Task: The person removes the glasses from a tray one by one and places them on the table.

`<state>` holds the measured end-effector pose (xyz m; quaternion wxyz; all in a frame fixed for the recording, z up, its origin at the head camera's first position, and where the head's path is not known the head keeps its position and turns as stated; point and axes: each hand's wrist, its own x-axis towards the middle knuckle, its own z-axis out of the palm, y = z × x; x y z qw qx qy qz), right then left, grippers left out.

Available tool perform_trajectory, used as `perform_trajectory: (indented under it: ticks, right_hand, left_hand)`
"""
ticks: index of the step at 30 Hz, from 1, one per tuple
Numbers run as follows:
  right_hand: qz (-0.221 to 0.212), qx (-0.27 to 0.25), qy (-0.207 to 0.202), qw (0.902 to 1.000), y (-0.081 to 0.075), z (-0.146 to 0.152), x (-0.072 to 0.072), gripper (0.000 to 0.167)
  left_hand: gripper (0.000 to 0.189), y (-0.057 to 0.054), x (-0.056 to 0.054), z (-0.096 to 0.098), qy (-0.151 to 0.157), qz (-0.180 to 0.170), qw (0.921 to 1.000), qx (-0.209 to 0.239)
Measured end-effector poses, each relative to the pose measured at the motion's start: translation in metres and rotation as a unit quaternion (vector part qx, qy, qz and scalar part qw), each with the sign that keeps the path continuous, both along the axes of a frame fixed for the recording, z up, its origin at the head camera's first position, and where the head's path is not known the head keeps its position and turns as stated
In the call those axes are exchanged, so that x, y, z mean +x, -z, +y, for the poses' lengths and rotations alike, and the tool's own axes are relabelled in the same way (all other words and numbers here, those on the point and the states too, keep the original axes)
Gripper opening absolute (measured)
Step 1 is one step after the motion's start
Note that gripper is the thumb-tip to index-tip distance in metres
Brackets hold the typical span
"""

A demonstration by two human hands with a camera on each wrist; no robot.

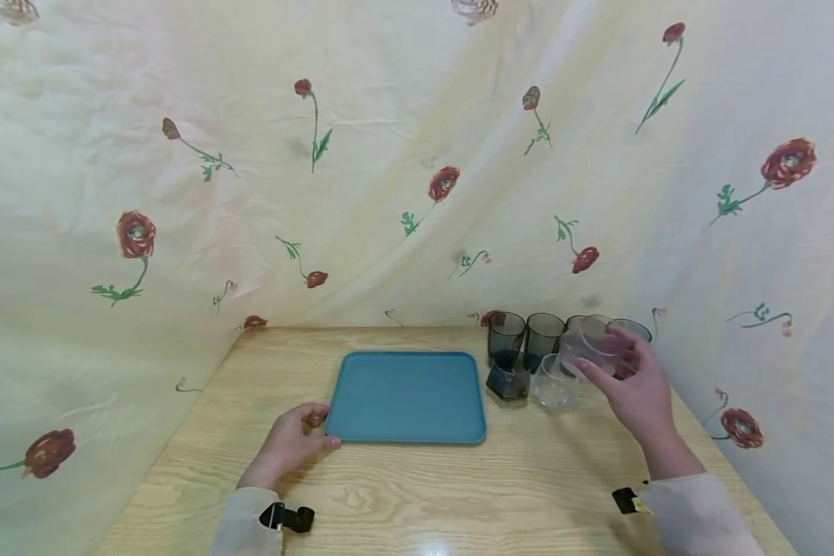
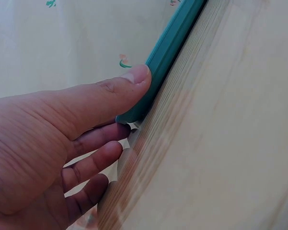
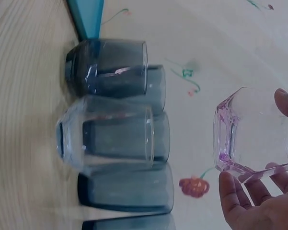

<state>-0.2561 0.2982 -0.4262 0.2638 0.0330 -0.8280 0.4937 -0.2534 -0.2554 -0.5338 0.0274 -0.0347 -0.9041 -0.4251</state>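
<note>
A clear, pink-tinted drinking glass [image 1: 591, 344] is held up by my right hand [image 1: 642, 390], thumb on one side and fingers on the other. The right wrist view shows this tinted glass [image 3: 254, 132] raised off the table, with a faceted base. Under it in the head view stands a clear short glass [image 1: 554, 390]; left of that is a dark grey short glass [image 1: 509, 378]. My left hand [image 1: 288, 444] grips the near left corner of a blue rectangular tray [image 1: 410, 398]. In the left wrist view the thumb [image 2: 136, 76] presses the tray's side.
Behind the short glasses, several tall grey glasses [image 1: 545, 336] stand in a row at the back right. The wooden table [image 1: 389, 494] ends at a flowered cloth [image 1: 389, 154] hanging behind and on both sides. The tray lies flat, left of the glasses.
</note>
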Motion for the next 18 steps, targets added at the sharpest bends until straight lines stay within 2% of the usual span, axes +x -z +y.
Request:
perform_trajectory:
  ticks: [9,15,18]
  right_hand:
    - [-0.039,-0.029,0.059,0.9971,0.018,0.038,0.001,0.078]
    - [-0.085,-0.052,0.105,0.9895,0.026,0.064,-0.002,0.082]
    - [-0.103,-0.055,0.115,0.9866,0.031,0.072,-0.004,0.083]
  left_hand:
    - [0.061,0.001,-0.001,-0.001,0.003,-0.003,1.0,0.004]
    - [0.061,0.0,-0.001,0.001,0.0,-0.002,1.0,0.0]
    - [0.061,-0.001,-0.001,0.001,-0.001,-0.004,1.0,0.004]
